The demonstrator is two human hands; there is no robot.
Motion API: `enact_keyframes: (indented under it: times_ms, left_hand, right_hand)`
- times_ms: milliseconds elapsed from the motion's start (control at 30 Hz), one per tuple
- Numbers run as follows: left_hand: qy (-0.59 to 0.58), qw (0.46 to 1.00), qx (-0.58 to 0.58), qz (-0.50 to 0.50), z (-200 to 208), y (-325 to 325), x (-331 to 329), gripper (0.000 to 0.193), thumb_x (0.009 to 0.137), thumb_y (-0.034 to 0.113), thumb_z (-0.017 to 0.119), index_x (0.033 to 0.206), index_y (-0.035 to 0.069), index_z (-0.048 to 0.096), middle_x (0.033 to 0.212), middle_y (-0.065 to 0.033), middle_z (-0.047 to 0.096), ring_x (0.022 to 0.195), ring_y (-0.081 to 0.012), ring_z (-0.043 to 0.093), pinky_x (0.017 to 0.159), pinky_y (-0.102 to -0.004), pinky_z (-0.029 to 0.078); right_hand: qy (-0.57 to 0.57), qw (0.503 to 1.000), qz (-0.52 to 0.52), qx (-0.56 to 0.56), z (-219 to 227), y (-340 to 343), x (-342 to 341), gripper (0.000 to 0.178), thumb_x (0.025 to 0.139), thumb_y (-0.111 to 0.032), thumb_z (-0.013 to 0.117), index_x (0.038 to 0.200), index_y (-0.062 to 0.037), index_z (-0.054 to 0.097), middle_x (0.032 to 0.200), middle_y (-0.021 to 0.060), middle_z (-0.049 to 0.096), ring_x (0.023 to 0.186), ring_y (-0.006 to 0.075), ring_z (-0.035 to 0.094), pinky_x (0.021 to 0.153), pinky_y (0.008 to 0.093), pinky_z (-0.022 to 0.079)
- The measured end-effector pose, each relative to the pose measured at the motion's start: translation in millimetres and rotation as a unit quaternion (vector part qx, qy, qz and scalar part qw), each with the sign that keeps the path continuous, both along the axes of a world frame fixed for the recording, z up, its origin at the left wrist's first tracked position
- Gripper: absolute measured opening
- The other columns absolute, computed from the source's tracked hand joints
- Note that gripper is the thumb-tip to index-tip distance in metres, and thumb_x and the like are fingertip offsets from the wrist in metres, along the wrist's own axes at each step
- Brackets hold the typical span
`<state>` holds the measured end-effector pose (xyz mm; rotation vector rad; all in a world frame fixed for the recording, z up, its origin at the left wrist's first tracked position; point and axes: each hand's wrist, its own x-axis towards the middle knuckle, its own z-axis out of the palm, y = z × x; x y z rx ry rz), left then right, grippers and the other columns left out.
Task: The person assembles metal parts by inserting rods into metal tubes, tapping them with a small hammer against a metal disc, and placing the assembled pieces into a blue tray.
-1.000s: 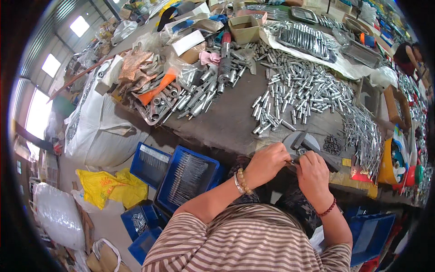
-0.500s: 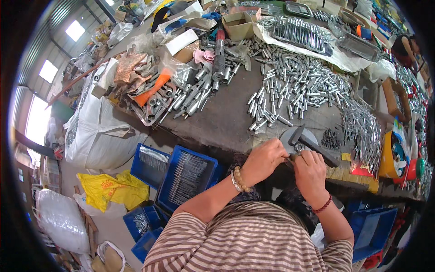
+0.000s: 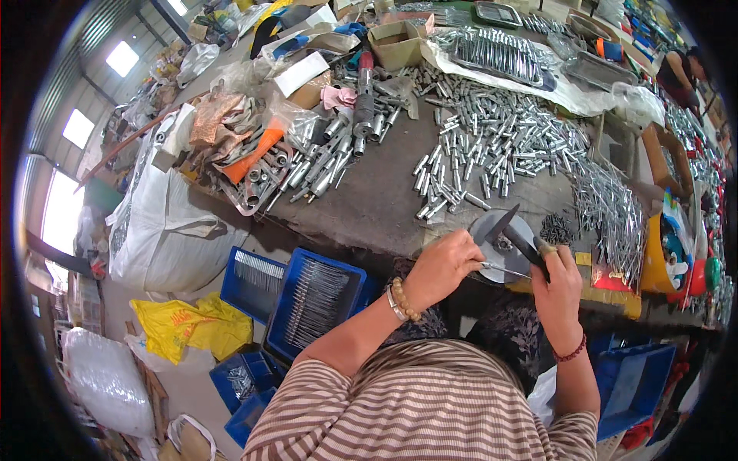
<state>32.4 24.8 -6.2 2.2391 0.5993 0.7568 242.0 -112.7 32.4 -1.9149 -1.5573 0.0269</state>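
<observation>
My left hand [image 3: 444,267] is closed in a pinch on one end of a thin metal rod [image 3: 507,270], which points to the right across the near edge of a round grey plate [image 3: 482,227]. My right hand [image 3: 558,286] wraps round the handle of a hammer [image 3: 524,247]. The hammer's dark head lies over the plate, beside a small metal piece [image 3: 503,243] at the plate's middle. Whether the hammer touches the plate I cannot tell.
Beyond the plate spreads a heap of shiny metal sleeves [image 3: 500,146]. Thin rods [image 3: 611,211] and small dark parts [image 3: 555,228] lie to the right. Below the bench's left side stand blue bins [image 3: 359,296] with rods; another blue bin [image 3: 634,384] is at lower right.
My right hand has left my left hand's side and moved right onto the hammer handle. The hammer has turned a little. The rod between my hands now shows clearly.
</observation>
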Motion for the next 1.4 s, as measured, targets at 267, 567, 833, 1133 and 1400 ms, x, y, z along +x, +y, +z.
enact_keyframes:
  times_ms: [267, 567, 833, 1133, 1400]
  left_hand:
    - [-0.005, 1.000, 0.006, -0.007, 2.5, 14.1, -4.9, 0.015, 0.085, 0.002, 0.078, 0.097, -0.001, 0.070, 0.093, -0.0110, 0.063, 0.088, -0.0285, 0.063, 0.079, -0.0374, 0.052]
    - [-0.007, 1.000, -0.027, -0.008, -0.2, 13.5, 1.0, 0.013, 0.086, -0.005, 0.076, 0.098, -0.001, 0.073, 0.093, -0.0092, 0.064, 0.087, -0.0241, 0.064, 0.078, -0.0337, 0.052]
    - [0.010, 1.000, -0.024, -0.002, 3.5, 10.1, -2.2, 0.015, 0.085, -0.007, 0.076, 0.098, -0.001, 0.073, 0.092, -0.0086, 0.062, 0.085, -0.0229, 0.064, 0.075, -0.0325, 0.053]
    - [-0.003, 0.999, -0.043, -0.003, 1.7, 11.3, -2.6, 0.011, 0.087, -0.001, 0.076, 0.097, 0.000, 0.073, 0.092, -0.0088, 0.062, 0.086, -0.0242, 0.063, 0.078, -0.0348, 0.051]
    - [0.004, 0.999, -0.039, 0.000, 4.1, 10.7, -2.1, 0.013, 0.086, 0.002, 0.078, 0.098, 0.002, 0.075, 0.093, -0.0083, 0.062, 0.089, -0.0238, 0.064, 0.079, -0.0347, 0.051]
  right_hand:
    - [0.039, 0.998, 0.048, -0.018, 7.9, -25.3, -8.0, 0.041, 0.091, 0.002, 0.070, 0.132, -0.0011, 0.066, 0.094, 0.0191, 0.060, 0.076, 0.0391, 0.063, 0.066, 0.0424, 0.051]
    - [-0.001, 0.997, 0.050, 0.060, 2.9, -31.0, -24.9, 0.017, 0.090, -0.005, 0.074, 0.106, -0.0029, 0.067, 0.085, 0.0158, 0.060, 0.068, 0.0364, 0.066, 0.058, 0.0435, 0.053]
    - [0.044, 0.997, 0.057, 0.026, -1.0, -30.1, -15.1, 0.035, 0.090, -0.003, 0.075, 0.124, -0.0002, 0.069, 0.088, 0.0150, 0.064, 0.068, 0.0346, 0.065, 0.060, 0.0428, 0.054]
    - [0.005, 0.997, 0.069, -0.043, -9.6, -38.6, -31.3, 0.032, 0.091, -0.003, 0.074, 0.123, -0.0035, 0.068, 0.092, 0.0153, 0.064, 0.072, 0.0360, 0.066, 0.061, 0.0442, 0.053]
    - [0.224, 0.969, 0.051, -0.086, 7.8, -3.3, 2.9, 0.027, 0.091, -0.005, 0.074, 0.115, 0.0036, 0.065, 0.092, 0.0215, 0.061, 0.085, 0.0433, 0.063, 0.073, 0.0480, 0.050]
